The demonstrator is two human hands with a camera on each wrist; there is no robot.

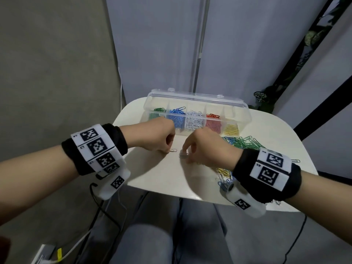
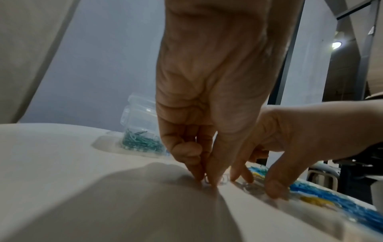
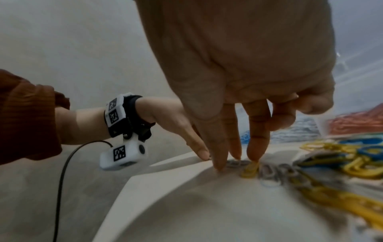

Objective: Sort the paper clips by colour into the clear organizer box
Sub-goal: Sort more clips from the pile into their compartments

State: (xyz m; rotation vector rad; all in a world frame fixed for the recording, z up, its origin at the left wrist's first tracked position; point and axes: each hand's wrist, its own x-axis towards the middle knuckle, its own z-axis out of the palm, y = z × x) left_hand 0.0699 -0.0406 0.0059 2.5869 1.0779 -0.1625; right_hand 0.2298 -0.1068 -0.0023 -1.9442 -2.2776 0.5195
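Crosswise, white clip [image 1: 173, 150] under left hand [image 1: 154, 136]

The light is soft and a bit dim. Both wrist pictures are blurry, most of all at the lower edges, and big grey shadows fall on the table [image 2: 62, 163]. A small lamp [image 2: 336, 44] glows at upper right. Straight lines bend near the edges.

The clear plastic organizer box [image 1: 198, 111] sits at the back of the small round-cornered table [image 1: 152, 174]. The loose pile of wire paper clips [image 1: 243, 142] lies in front of it, to the right. Both hands are left of the pile.
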